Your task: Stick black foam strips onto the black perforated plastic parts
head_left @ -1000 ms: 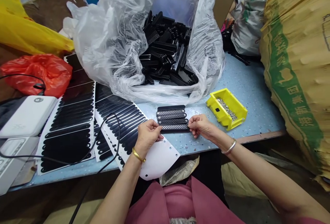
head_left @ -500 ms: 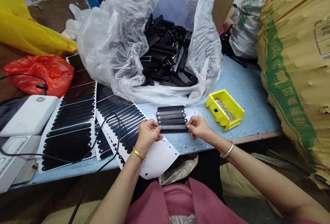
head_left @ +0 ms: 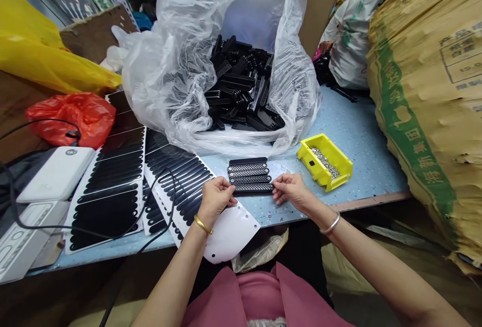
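On the near side of the blue table (head_left: pixel 369 166), the left hand (head_left: pixel 216 195) pinches the left end of a black strip (head_left: pixel 252 187) lying between both hands; the right hand (head_left: pixel 292 191) pinches its right end. It looks long, narrow, crosshatched.

Strips (head_left: pixel 250 179): black, mostly crosshatched. Counter (head_left: pixel 363 166) beneath strips: pale blue, speckled. Box (head_left: pixel 319 176) right of strips: yellow. Bag (head_left: pixel 169 66) behind strips: translucent white. Sheet (head_left: pixel 184 179) left of strips: white, black-banded.
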Demonstrator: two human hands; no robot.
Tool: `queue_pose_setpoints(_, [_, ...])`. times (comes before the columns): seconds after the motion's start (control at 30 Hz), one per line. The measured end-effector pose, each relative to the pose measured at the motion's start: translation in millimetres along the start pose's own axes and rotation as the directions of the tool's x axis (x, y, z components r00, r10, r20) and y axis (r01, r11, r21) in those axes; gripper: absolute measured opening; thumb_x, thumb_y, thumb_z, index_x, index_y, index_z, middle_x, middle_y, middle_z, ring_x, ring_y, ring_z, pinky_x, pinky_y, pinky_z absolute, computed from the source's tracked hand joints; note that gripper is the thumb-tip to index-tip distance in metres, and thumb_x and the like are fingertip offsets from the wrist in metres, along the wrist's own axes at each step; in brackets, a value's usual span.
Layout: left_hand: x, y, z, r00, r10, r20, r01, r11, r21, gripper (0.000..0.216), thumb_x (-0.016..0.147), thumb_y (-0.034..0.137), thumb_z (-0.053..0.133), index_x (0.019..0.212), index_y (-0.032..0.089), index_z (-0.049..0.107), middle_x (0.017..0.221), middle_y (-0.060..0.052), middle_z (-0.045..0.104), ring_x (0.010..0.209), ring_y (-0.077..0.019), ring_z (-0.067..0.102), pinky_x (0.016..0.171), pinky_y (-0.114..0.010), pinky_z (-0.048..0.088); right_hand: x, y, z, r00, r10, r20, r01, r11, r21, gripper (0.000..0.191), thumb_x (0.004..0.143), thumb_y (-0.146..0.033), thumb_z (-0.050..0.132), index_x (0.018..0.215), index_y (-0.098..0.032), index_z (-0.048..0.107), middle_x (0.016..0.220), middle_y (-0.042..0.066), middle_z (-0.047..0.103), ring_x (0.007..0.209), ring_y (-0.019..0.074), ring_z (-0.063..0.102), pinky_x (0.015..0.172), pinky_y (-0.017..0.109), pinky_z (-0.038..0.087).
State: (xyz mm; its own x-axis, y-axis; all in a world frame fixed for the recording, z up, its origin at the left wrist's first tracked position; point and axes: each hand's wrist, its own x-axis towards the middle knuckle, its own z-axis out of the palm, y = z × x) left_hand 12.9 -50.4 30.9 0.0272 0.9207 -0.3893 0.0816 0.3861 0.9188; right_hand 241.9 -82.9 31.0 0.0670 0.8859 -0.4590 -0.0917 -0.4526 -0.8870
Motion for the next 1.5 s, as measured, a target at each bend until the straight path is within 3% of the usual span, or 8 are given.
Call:
queue_pose_setpoints(0.43, [0, -2, 0, 1.0, 0.0, -0.008, 0.0, 1.0, 0.005, 0.015, 0.064, 0.023, 0.07, 0.062, 0.015, 0.057, 0.041, -0.002, 0.06, 0.038, -0.0166, 0.064, 0.035, -0.017, 0.047, 8, 0, 0, 0.999, -0.032, -0.017, 0.031, 0.997, -0.078, 0.032, 0.053, -0.032, 0.084, 0.068, -0.016, 0.061, 0.049, 0.0, 0.062, 0.04, 0.0161, 0.062, 0.033, 0.024, 0.05])
queue_pose_setpoints(0.63, [1, -4, 0, 1.0, 0.002, -0.008, -0.002, 1.0, 0.003, 0.015, 0.064, 0.024, 0.07, 0.063, 0.015, 0.058, 0.041, -0.002, 0.061, 0.037, -0.0161, 0.063, 0.035, -0.018, 0.047, 10, -4, -4, 0.997, 0.048, 0.058, -0.047, 0.998, -0.03, 0.034, 0.053, -0.033, 0.086, 0.067, -0.015, 0.062, 0.05, 0.0, 0.063, 0.041, 0.016, 0.062, 0.036, 0.025, 0.053])
queue_pose_setpoints(0.93, [1, -5, 1, 1.0, 0.003, -0.012, -0.003, 1.0, 0.01, 0.015, 0.066, 0.023, 0.07, 0.064, 0.015, 0.057, 0.041, -0.002, 0.061, 0.038, -0.0158, 0.062, 0.036, -0.018, 0.046, 12, -10, -6, 0.99, 0.071, 0.118, -0.064, 0.996, -0.064, 0.034, 0.05, -0.03, 0.087, 0.064, -0.015, 0.06, 0.05, 0.0, 0.063, 0.043, 0.0176, 0.065, 0.035, 0.023, 0.052])
queue_pose_setpoints(1.1, [-2, -2, 1, 1.0, -0.015, -0.014, 0.016, 0.999, 0.041, 0.013, 0.069, 0.021, 0.068, 0.066, 0.016, 0.056, 0.042, -0.001, 0.059, 0.04, -0.0168, 0.064, 0.038, -0.019, 0.047, 12, -5, -3, 0.996, 0.034, 0.079, -0.029, 0.997, -0.065, 0.036, 0.052, -0.034, 0.087, 0.067, -0.015, 0.06, 0.05, 0.001, 0.064, 0.043, 0.018, 0.065, 0.035, 0.024, 0.053])
queue_pose_setpoints(1.2, [-4, -2, -5, 1.0, 0.003, -0.022, -0.001, 0.997, 0.083, 0.015, 0.069, 0.02, 0.069, 0.078, 0.014, 0.059, 0.049, 0.001, 0.062, 0.047, -0.0186, 0.068, 0.041, -0.021, 0.048, 10, -1, 2, 1.0, -0.016, 0.011, 0.016, 0.998, -0.052, 0.04, 0.052, -0.036, 0.087, 0.071, -0.017, 0.057, 0.05, 0.001, 0.064, 0.044, 0.0182, 0.065, 0.035, 0.025, 0.053])
queue_pose_setpoints(1.37, [3, -8, -16, 0.994, 0.105, 0.022, -0.107, 0.96, 0.258, 0.062, 0.06, 0.007, 0.069, 0.121, 0.011, 0.06, 0.064, 0.004, 0.064, 0.057, -0.0155, 0.068, 0.05, -0.021, 0.049, 7, 0, 6, 0.994, -0.08, -0.072, 0.076, 0.996, -0.053, 0.05, 0.053, -0.041, 0.087, 0.085, -0.017, 0.057, 0.054, -0.001, 0.065, 0.047, 0.02, 0.067, 0.034, 0.026, 0.052])
queue_pose_setpoints(1.5, [13, -12, -17, 0.984, 0.158, 0.079, -0.176, 0.921, 0.348, 0.07, 0.061, 0.002, 0.063, 0.13, 0.01, 0.06, 0.064, 0.005, 0.063, 0.059, -0.0141, 0.067, 0.056, -0.022, 0.049, 7, 0, 7, 0.992, -0.103, -0.067, 0.097, 0.991, -0.088, 0.057, 0.054, -0.041, 0.085, 0.098, -0.015, 0.06, 0.053, -0.004, 0.062, 0.046, 0.0188, 0.065, 0.035, 0.026, 0.052])
